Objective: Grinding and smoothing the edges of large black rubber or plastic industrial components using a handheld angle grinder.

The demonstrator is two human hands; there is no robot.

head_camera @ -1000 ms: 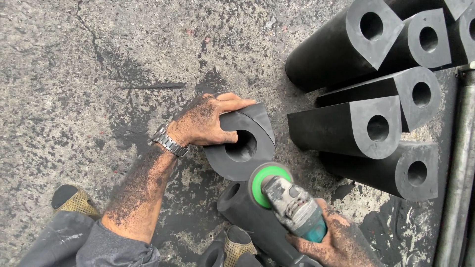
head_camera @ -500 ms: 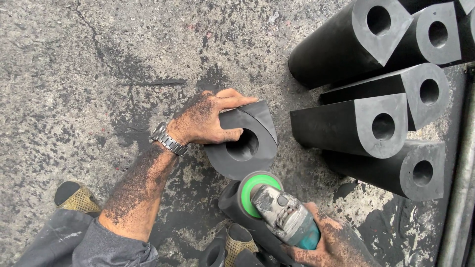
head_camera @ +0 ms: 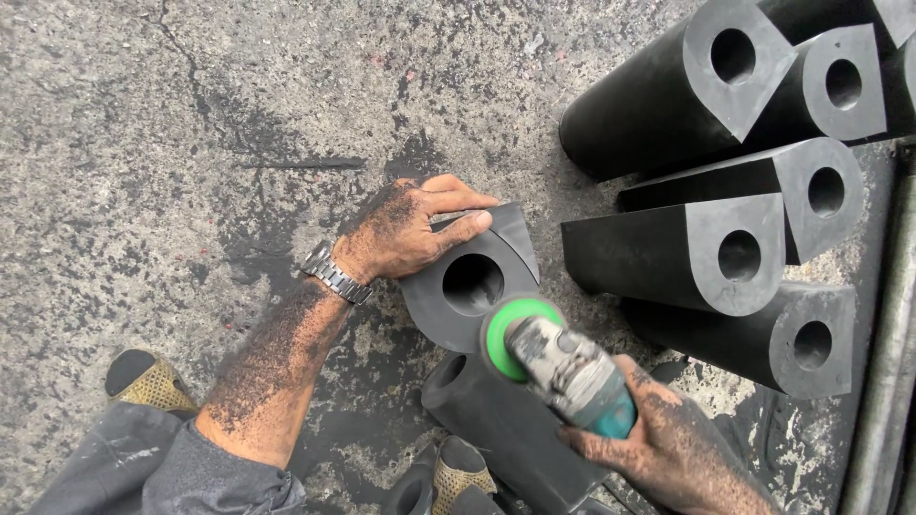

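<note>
Head cam view, the only one I've got. My left hand (head_camera: 410, 234) is clamped over the top of the black rubber block (head_camera: 468, 286) standing on end on the concrete floor (head_camera: 172, 124). Fingers are pressed together and curled over its upper edge, thumb along the side, so the block doesn't skate around while the tool is on it. The round hole in its face points up at me.

My right hand (head_camera: 668, 448) sits just below and right of that block, wrapped tight around the body of the angle grinder (head_camera: 563, 367). The grinder's green disc (head_camera: 510, 329) is touching the block's lower rim, tilted so the disc meets the edge instead of lying flat on the face.

Directly under the grinder, another long black piece (head_camera: 506, 429) lies on its side, its end near the block's bottom edge, which crowds my grinder hand a bit. To the right of the block, well apart from it, there's a stack of finished-looking black rubber blocks (head_camera: 725, 253) with the same D-shaped ends and holes. Far right of that runs a metal pipe (head_camera: 883, 381). Down-left of the block, past my dusty forearm, my shoe (head_camera: 148, 381) pokes out. Black dust everywhere around the block.
</note>
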